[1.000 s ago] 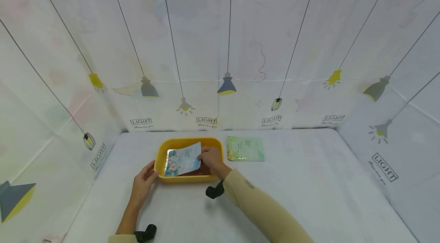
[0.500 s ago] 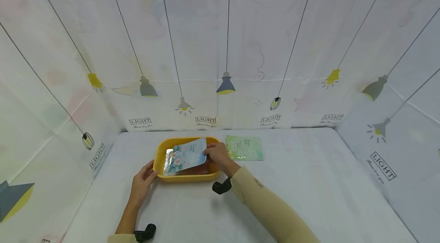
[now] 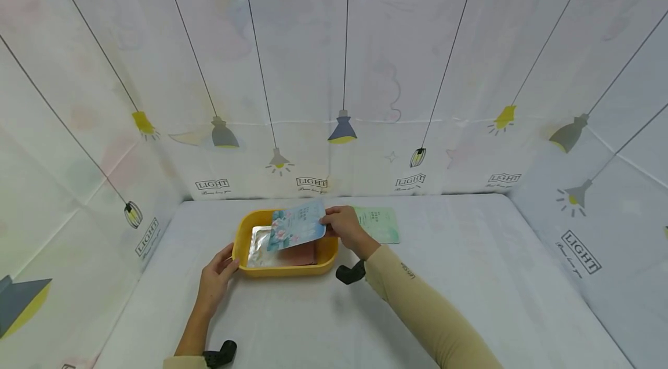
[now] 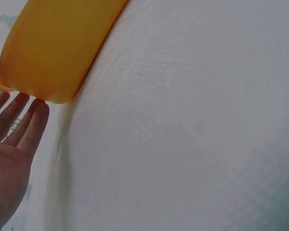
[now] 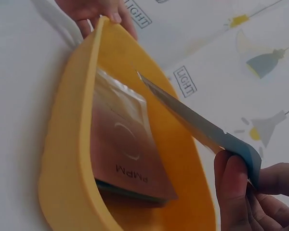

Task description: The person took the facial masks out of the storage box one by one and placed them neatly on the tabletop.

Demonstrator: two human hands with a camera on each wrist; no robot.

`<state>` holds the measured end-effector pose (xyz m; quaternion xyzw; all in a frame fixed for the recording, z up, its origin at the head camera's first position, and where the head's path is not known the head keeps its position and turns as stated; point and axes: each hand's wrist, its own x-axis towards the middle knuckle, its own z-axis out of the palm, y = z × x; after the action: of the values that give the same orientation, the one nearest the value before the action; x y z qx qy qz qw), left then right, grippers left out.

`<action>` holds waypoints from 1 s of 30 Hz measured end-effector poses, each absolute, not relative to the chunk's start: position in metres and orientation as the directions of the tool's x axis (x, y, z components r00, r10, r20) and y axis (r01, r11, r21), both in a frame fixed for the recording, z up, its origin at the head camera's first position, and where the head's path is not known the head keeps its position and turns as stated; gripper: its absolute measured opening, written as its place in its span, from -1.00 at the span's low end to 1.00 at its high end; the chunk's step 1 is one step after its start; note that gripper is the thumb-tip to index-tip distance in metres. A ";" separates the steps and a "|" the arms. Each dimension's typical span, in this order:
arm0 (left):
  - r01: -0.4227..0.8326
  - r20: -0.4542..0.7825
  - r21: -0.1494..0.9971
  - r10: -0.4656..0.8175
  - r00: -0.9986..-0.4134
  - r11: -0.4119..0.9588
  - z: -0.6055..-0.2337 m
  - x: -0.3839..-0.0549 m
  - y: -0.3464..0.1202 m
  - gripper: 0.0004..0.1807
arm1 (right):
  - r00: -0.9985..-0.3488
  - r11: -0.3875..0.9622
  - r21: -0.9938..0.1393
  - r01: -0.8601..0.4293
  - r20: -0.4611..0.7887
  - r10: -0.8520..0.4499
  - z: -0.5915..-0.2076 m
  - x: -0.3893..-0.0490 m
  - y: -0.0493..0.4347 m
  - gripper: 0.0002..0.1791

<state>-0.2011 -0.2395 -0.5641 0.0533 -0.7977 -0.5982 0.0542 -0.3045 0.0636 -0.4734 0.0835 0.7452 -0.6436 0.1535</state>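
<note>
Currently, we hold the blue floral sachet [image 3: 296,228] in the right hand [image 3: 344,225], thumb and fingers pinched on its right edge. We judge that this edge grip suits a thin, flat packet: it leaves most of the printed face uncovered and keeps the fingers away from the free end. The sachet is tilted above the yellow plastic basin [image 3: 292,271]; in the right wrist view we see it nearly edge-on, with a gap between it and the contents.

We station the left hand [image 3: 215,279] well apart from the right, clamped on the basin's near left corner, thumb at the rim and fingers against the outer wall. We take this as a brace, since a light basin could slide. How firmly it presses, we cannot tell.

Inside the basin we find a pink packet [image 5: 120,163] marked PMPM, lying low near the basin's near side. Dark edges beneath it suggest a stack; we cannot count the layers.

To the right of the basin, we note a green sachet [image 3: 385,225] flat on the desk [image 3: 469,293], its left part hidden behind the right hand. Lying flat, it presumably needs no support.
</note>
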 end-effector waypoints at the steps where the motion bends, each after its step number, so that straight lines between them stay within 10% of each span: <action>1: -0.021 0.022 0.960 -0.150 -0.988 0.278 -0.564 -0.201 -0.240 -0.42 | -0.938 0.156 -0.933 0.324 -0.338 -0.074 -0.473 -0.306 0.066 -0.59; 30: -0.016 0.035 0.952 -0.164 -0.986 0.305 -0.568 -0.202 -0.240 -0.46 | -0.947 0.068 -0.952 0.297 -0.303 -0.105 -0.461 -0.337 0.193 -0.37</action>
<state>-0.2021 -0.2399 -0.5677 0.0559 -0.8053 -0.5869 0.0628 -0.3371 0.1932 -0.4610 0.0672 0.7156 -0.6793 0.1482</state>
